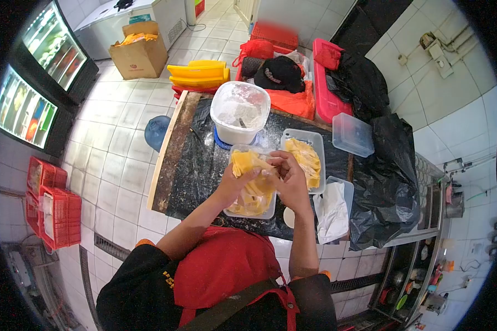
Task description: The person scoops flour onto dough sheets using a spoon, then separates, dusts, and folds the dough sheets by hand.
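Observation:
My left hand [238,186] is closed on a bunch of flat yellow strips [244,161] that look like noodle dough. Beside it, the curled fingers of my right hand [289,175] pinch the right end of the same bunch. Both hands are above a clear plastic container [252,214] with more yellow strips in it. Just right of my right hand, a second clear container [320,143] holds folded yellow strips. Behind the hands stands a white bucket [239,122] of white powder, with a utensil's handle sticking out.
Black plastic sheeting [193,175] covers the worktable. On the right are a white bag [332,211], a clear tub [353,134] and black plastic bags [389,182]. A black cap [280,73] lies at the back. Yellow bins [199,73] and a blue bottle [158,132] stand beyond the left edge.

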`<state>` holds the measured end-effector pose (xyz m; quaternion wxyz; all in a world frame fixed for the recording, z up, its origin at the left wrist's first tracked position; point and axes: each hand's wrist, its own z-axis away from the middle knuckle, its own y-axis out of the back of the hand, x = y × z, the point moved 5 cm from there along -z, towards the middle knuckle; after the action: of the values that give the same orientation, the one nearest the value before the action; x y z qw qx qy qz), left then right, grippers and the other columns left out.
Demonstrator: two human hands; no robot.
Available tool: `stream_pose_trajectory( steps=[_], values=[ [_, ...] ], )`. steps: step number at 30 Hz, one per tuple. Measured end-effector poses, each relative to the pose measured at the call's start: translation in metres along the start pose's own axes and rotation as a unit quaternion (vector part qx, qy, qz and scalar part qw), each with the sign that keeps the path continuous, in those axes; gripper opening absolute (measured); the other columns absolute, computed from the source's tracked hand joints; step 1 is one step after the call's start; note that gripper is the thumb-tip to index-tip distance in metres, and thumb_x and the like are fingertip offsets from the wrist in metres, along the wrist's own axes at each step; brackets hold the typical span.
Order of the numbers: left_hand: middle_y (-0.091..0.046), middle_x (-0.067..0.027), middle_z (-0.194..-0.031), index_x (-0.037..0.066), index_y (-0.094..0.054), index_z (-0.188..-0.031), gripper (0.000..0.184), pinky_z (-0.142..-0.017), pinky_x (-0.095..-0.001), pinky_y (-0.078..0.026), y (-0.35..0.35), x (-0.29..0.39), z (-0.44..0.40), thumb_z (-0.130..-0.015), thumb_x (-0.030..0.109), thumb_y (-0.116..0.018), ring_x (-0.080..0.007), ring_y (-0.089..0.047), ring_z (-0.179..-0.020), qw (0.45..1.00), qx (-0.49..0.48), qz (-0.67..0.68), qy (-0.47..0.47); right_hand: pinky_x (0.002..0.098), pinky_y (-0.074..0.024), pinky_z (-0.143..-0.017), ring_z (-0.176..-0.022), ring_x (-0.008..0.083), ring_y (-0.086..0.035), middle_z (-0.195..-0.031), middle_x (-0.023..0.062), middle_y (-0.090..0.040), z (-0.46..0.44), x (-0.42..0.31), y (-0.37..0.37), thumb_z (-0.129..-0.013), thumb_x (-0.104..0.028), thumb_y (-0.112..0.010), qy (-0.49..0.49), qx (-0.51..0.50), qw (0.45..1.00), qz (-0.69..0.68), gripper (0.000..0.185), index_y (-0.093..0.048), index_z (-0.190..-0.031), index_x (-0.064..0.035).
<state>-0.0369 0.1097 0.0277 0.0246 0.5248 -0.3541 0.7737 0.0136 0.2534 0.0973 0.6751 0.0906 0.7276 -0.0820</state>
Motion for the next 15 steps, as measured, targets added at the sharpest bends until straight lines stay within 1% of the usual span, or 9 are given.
stream_pose_trajectory(
  steps=[2,3,5,6,8,12,14,15],
  values=[
    [-0.065,-0.0071,-0.113,0.003,-0.054,-0.124,0.037,-0.089,-0.0345,-0.054,0.001,0.003,0.001,-0.091,0.015,-0.068,-0.0179,-0.064,-0.101,1.000,0.024,0.001,0.000,0.0271,-0.0521,-0.084,-0.096,0.0131,-0.063,-0.103,0.0050,-0.065,0.000,0.007,0.001,-0.086,0.001,-0.069,-0.062,0.012,0.994,0.088,0.033,-0.058,-0.117,-0.0031],
    [-0.065,-0.0071,-0.113,0.003,-0.054,-0.124,0.037,-0.089,-0.0345,-0.054,-0.001,0.005,0.001,-0.091,0.015,-0.068,-0.0179,-0.064,-0.101,1.000,0.023,0.000,0.000,0.0271,-0.0521,-0.084,-0.096,0.0131,-0.063,-0.103,0.0050,-0.065,0.001,0.009,0.000,-0.086,0.001,-0.069,-0.062,0.013,0.994,0.088,0.033,-0.058,-0.117,-0.0031],
    [-0.066,-0.0077,-0.111,0.003,-0.056,-0.122,0.034,-0.085,-0.0337,-0.056,-0.005,0.007,0.001,-0.092,0.014,-0.068,-0.0177,-0.066,-0.098,0.998,0.007,0.059,0.019,0.0264,-0.0523,-0.082,-0.095,0.0125,-0.063,-0.102,0.0039,-0.065,0.003,0.010,0.001,-0.086,0.000,-0.071,-0.015,0.063,0.997,0.042,0.032,-0.059,-0.116,-0.0034],
    [-0.066,-0.0077,-0.111,0.003,-0.056,-0.122,0.034,-0.085,-0.0337,-0.056,-0.004,0.006,-0.001,-0.092,0.014,-0.068,-0.0177,-0.066,-0.098,0.998,0.008,0.059,0.020,0.0264,-0.0523,-0.082,-0.095,0.0125,-0.063,-0.102,0.0039,-0.065,0.004,0.011,0.000,-0.086,0.000,-0.071,-0.016,0.064,0.997,0.041,0.032,-0.059,-0.116,-0.0034],
    [-0.067,-0.0084,-0.111,0.002,-0.059,-0.121,0.033,-0.083,-0.0334,-0.057,0.001,-0.003,-0.002,-0.092,0.014,-0.068,-0.0174,-0.067,-0.097,0.997,0.035,0.024,0.064,0.0252,-0.0521,-0.080,-0.094,0.0115,-0.063,-0.100,0.0034,-0.066,0.009,0.015,0.000,-0.086,-0.001,-0.072,-0.031,0.086,0.996,0.004,0.032,-0.060,-0.115,-0.0032],
    [-0.068,-0.0081,-0.110,0.001,-0.060,-0.120,0.033,-0.081,-0.0330,-0.057,-0.001,-0.004,-0.003,-0.092,0.015,-0.069,-0.0172,-0.067,-0.095,0.998,0.014,-0.017,0.063,0.0237,-0.0511,-0.079,-0.091,0.0102,-0.062,-0.099,0.0031,-0.065,0.016,0.019,0.006,-0.086,0.000,-0.072,-0.011,0.109,0.994,-0.025,0.030,-0.060,-0.114,-0.0027],
    [-0.068,-0.0076,-0.111,0.001,-0.061,-0.121,0.034,-0.081,-0.0325,-0.057,-0.002,-0.003,-0.003,-0.092,0.017,-0.070,-0.0168,-0.068,-0.094,0.998,0.012,-0.057,0.024,0.0232,-0.0505,-0.079,-0.089,0.0097,-0.061,-0.098,0.0031,-0.065,0.019,0.021,0.011,-0.086,0.001,-0.071,0.002,0.132,0.991,-0.036,0.029,-0.060,-0.113,-0.0019],
    [-0.068,-0.0076,-0.111,0.001,-0.061,-0.121,0.034,-0.081,-0.0325,-0.057,-0.003,-0.001,-0.002,-0.092,0.017,-0.070,-0.0168,-0.068,-0.094,0.998,0.011,-0.058,0.026,0.0232,-0.0505,-0.079,-0.089,0.0097,-0.061,-0.098,0.0031,-0.065,0.021,0.021,0.013,-0.086,0.001,-0.071,0.001,0.133,0.990,-0.037,0.029,-0.060,-0.113,-0.0019]
  ],
)
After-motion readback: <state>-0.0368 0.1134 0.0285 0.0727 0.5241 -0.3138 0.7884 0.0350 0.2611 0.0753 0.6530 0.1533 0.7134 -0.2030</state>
